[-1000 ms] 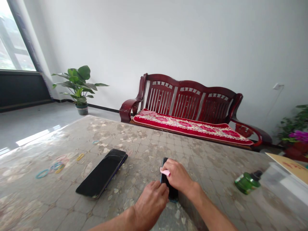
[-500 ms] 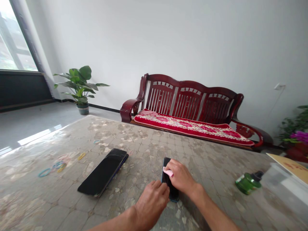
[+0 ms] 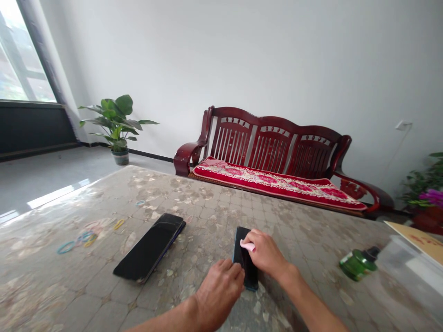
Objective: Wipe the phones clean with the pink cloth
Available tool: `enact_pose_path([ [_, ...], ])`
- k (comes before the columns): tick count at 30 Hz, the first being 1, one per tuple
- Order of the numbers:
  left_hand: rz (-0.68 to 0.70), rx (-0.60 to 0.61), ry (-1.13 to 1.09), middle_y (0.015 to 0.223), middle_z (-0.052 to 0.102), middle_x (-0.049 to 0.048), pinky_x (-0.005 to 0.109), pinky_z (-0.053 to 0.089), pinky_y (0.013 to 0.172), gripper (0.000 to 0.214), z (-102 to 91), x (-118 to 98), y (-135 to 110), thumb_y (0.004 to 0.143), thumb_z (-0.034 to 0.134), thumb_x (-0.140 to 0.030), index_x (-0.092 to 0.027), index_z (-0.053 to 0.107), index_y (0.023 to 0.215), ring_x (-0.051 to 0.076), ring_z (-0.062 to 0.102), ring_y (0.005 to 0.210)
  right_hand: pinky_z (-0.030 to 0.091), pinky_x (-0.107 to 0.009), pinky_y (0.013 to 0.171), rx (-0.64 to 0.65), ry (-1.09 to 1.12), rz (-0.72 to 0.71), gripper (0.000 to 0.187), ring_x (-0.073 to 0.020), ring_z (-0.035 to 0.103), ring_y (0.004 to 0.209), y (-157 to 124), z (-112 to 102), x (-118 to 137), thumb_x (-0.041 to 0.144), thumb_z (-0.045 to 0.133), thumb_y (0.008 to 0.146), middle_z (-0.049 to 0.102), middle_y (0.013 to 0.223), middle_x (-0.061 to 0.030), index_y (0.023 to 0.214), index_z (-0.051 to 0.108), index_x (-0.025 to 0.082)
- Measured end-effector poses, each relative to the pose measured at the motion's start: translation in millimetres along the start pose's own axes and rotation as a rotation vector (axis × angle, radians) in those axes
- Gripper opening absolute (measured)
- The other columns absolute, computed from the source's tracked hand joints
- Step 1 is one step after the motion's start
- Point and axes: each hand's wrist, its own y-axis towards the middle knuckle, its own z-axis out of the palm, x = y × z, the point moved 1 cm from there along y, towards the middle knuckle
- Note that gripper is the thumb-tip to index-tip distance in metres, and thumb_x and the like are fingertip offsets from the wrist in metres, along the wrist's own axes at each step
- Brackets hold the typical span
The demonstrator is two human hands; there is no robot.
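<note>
A black phone [image 3: 251, 275] with a blue edge lies face up on the patterned tablecloth. My left hand [image 3: 221, 287] is closed at its near left edge, fingers curled against the side; the fingertips are partly hidden. Over the upper part of the screen, my right hand [image 3: 266, 252] pinches a small pale pink cloth [image 3: 248, 246] and presses it to the glass. Left of both hands, a larger black slab with a glossy screen [image 3: 150, 249] rests on something with a dark blue edge, apart from my hands.
Several coloured rubber bands [image 3: 85, 237] are scattered at the left of the table. At the right lies a green bottle with a black cap [image 3: 358, 263], beside a clear plastic box [image 3: 398, 258]. Behind the table stands a red wooden bench [image 3: 270, 143]; a potted plant [image 3: 120, 157] is at the left.
My right hand has slid slightly to the right across the phone screen with the pink cloth. My left hand stays at the phone's edge. The view has shifted very slightly.
</note>
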Motion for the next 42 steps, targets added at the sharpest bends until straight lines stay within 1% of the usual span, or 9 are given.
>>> enact_pose_path([
  [4,0.008,0.001,-0.001,0.087,0.06,0.0046,0.035,0.04,0.068,0.009,-2.1,0,0,0.094,0.058,-0.017,-0.017,0.06,0.086,0.021,0.054,0.08,0.04,-0.021,0.074,0.03,0.044,-0.058,0.019,-0.0126,0.061,0.084,-13,-5,4,0.013,0.051,0.09,0.065,0.09,-0.0017,0.083,0.067,0.021],
  [10,0.003,0.012,-0.019,0.092,0.062,0.005,0.035,0.041,0.07,0.012,-8.1,1,-1,0.098,0.053,-0.021,-0.017,0.062,0.09,0.022,0.056,0.084,0.04,-0.023,0.074,-0.071,-0.044,0.123,0.023,-0.0143,0.06,0.081,7,-2,-10,0.015,0.048,0.093,0.065,0.085,-0.004,0.077,0.064,0.021],
  [12,-0.004,0.011,-0.012,0.092,0.062,0.0049,0.035,0.042,0.07,0.01,-9.3,0,0,0.097,0.054,-0.02,-0.017,0.062,0.092,0.022,0.056,0.083,0.04,-0.023,0.073,-0.088,-0.047,0.135,0.024,-0.0142,0.06,0.08,6,-1,-10,0.015,0.047,0.093,0.065,0.085,-0.0042,0.077,0.064,0.02],
  [17,0.011,-0.004,-0.01,0.089,0.063,0.0037,0.035,0.041,0.07,0.011,-5.6,0,1,0.095,0.058,-0.019,-0.018,0.061,0.085,0.021,0.056,0.082,0.039,-0.022,0.071,-0.038,0.026,0.03,0.02,-0.0134,0.06,0.08,-20,-1,-2,0.015,0.05,0.092,0.063,0.085,-0.0024,0.079,0.065,0.02],
  [20,-0.02,-0.035,-0.014,0.092,0.064,0.0041,0.035,0.042,0.071,0.006,-3.1,0,0,0.095,0.059,-0.021,-0.017,0.061,0.091,0.021,0.057,0.082,0.039,-0.022,0.072,-0.015,0.051,0.007,0.019,-0.0131,0.06,0.081,-26,-3,-1,0.015,0.051,0.092,0.063,0.087,-0.0019,0.082,0.065,0.02],
  [27,-0.005,-0.029,-0.003,0.09,0.062,0.003,0.035,0.042,0.069,0.009,-2.4,2,-1,0.096,0.057,-0.021,-0.018,0.06,0.088,0.022,0.056,0.081,0.039,-0.023,0.072,-0.092,-0.021,0.125,0.023,-0.0136,0.06,0.079,2,0,-9,0.013,0.048,0.092,0.064,0.085,-0.0029,0.077,0.064,0.021],
  [30,0.031,-0.026,0.007,0.088,0.061,0.0026,0.035,0.041,0.067,0.01,-1.6,3,-1,0.094,0.058,-0.019,-0.018,0.059,0.084,0.022,0.055,0.08,0.038,-0.022,0.07,-0.095,-0.012,0.122,0.022,-0.0133,0.06,0.079,-3,1,-2,0.011,0.049,0.09,0.065,0.085,-0.0024,0.077,0.064,0.021],
  [36,0.035,0.015,-0.019,0.087,0.061,0.0034,0.034,0.04,0.069,0.011,-5.6,2,-1,0.094,0.058,-0.015,-0.018,0.06,0.083,0.021,0.054,0.082,0.039,-0.021,0.07,-0.024,0.024,0.041,0.02,-0.0125,0.061,0.079,-20,4,13,0.011,0.052,0.088,0.065,0.087,-0.0015,0.079,0.066,0.022],
  [42,0.013,0.006,-0.015,0.09,0.062,0.0031,0.034,0.041,0.071,0.008,-7.9,1,-1,0.095,0.057,-0.018,-0.018,0.061,0.089,0.021,0.056,0.082,0.041,-0.023,0.074,-0.081,-0.022,0.104,0.023,-0.0148,0.061,0.082,11,6,8,0.014,0.049,0.092,0.066,0.086,-0.0036,0.078,0.065,0.022],
])
